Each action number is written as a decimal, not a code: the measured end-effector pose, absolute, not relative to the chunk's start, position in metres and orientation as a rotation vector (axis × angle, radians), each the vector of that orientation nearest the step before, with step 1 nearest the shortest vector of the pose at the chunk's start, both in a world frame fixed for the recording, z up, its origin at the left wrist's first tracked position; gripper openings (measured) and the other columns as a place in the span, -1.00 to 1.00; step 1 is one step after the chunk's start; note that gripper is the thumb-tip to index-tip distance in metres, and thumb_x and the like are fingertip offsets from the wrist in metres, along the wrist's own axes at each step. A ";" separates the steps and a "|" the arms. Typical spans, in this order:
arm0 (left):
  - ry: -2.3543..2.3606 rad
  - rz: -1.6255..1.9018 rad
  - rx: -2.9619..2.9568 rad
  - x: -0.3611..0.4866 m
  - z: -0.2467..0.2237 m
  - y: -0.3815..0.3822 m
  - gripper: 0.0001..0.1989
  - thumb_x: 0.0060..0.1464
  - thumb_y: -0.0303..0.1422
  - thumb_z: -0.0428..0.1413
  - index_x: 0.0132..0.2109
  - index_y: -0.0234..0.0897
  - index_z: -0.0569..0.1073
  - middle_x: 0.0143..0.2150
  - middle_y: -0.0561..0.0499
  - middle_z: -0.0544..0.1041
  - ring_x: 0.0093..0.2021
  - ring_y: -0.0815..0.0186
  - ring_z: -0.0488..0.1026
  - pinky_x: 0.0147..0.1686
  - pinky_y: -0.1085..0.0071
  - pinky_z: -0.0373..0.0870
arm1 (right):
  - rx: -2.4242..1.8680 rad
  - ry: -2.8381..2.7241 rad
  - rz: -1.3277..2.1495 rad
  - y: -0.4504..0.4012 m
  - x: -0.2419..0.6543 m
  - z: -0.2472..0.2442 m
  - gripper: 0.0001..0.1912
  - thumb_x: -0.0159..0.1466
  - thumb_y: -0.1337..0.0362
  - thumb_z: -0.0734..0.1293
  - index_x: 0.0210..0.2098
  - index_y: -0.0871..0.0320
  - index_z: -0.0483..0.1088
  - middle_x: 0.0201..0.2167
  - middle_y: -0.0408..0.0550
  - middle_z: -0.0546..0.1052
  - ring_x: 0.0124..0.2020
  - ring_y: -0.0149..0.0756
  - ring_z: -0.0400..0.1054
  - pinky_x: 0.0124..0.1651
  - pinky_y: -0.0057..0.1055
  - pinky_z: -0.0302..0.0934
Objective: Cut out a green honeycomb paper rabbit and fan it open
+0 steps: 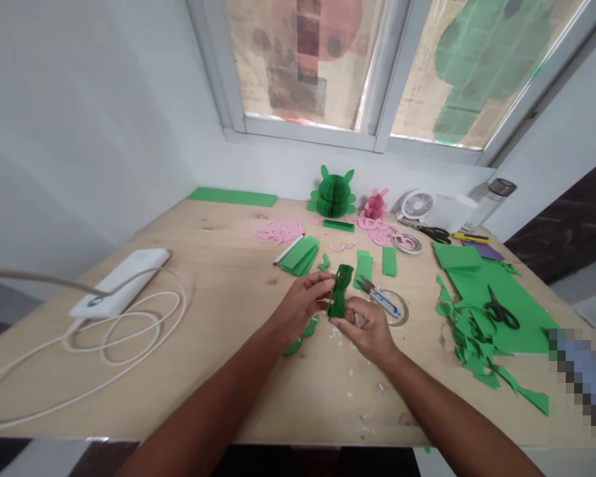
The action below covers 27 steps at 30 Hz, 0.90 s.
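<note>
Paper piece (341,291), green and layered, is at the centre of the frame, held upright between both hands above the wooden surface (228,265). Left grip (302,305): closed, fingertips on the left side of the paper piece. Right grip (370,328): closed, thumb and fingers pinching its lower end.

Adjacent parts:
- Green cut-out (293,347), on the surface and partly hidden by the left hand.
- Blue-handled snips (386,301), right of the paper piece, blades toward the upper left, lying across a ring-shaped roll (403,315).
- Green strips (300,257), fanned, above the left hand; a white stick (289,249) runs along their left edge.

Right side of the frame:
- Green sheet (519,315), with black scissors (500,311) resting on it.
- Green scraps (477,341), heaped at the lower left edge of the sheet.
- Yellow cutter (471,237), beyond the sheet, near a second pair of scissors (434,232).

Rear of the surface, by the wall:
- Green paper figure (333,197), upright, upper centre.
- Pink paper figure (376,206), smaller, to its right.
- White fan (417,205) and bottle (491,202), upper right.
- Pink cut-outs (281,232), left of and below the green paper figure.

Left side of the frame: white box (122,285) with coiled cable (179,315) beside it.
</note>
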<state>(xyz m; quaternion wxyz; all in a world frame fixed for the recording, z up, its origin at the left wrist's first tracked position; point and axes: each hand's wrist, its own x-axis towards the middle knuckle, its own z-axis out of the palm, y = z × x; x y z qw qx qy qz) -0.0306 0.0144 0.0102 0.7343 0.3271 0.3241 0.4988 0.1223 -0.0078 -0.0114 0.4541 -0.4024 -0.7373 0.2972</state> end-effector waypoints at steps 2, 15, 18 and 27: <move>0.720 1.078 0.756 -0.032 0.011 0.014 -0.76 -0.18 -0.34 0.29 -0.32 -0.31 0.47 -0.42 0.03 0.50 -0.47 0.40 0.42 -0.42 0.48 0.33 | -0.962 -1.891 0.653 -0.008 0.123 -0.011 -0.75 0.15 0.16 0.36 -0.57 0.12 0.34 -0.66 -0.20 0.27 -0.57 -0.38 0.16 -0.46 -0.42 0.06; 0.729 1.057 0.849 -0.033 0.010 0.014 -0.75 -0.18 -0.33 0.29 -0.32 -0.35 0.47 -0.37 -0.05 0.55 -0.41 0.34 0.45 -0.36 0.44 0.35 | -0.925 -2.041 0.468 -0.005 0.125 -0.016 -0.82 0.18 0.19 0.34 -0.50 0.11 0.38 -0.61 -0.13 0.35 -0.52 -0.33 0.19 -0.39 -0.36 0.11; 0.776 1.161 0.891 -0.031 0.009 0.016 -0.78 -0.18 -0.35 0.29 -0.34 -0.34 0.48 -0.40 -0.01 0.53 -0.39 0.35 0.43 -0.32 0.44 0.34 | -0.936 -2.009 0.494 -0.006 0.125 -0.017 -0.83 0.15 0.20 0.37 -0.28 0.12 0.43 -0.54 -0.11 0.41 -0.46 -0.29 0.27 -0.32 -0.33 0.16; 1.107 1.386 1.547 -0.028 0.010 0.008 -0.88 -0.18 -0.44 0.24 -0.38 -0.22 0.52 -0.46 0.06 0.42 -0.40 0.31 0.31 -0.29 0.43 0.22 | -1.125 -1.591 0.816 -0.003 0.127 -0.011 -0.76 0.24 0.14 0.23 -0.31 0.16 0.43 -0.50 -0.12 0.43 -0.42 -0.30 0.29 -0.35 -0.42 0.16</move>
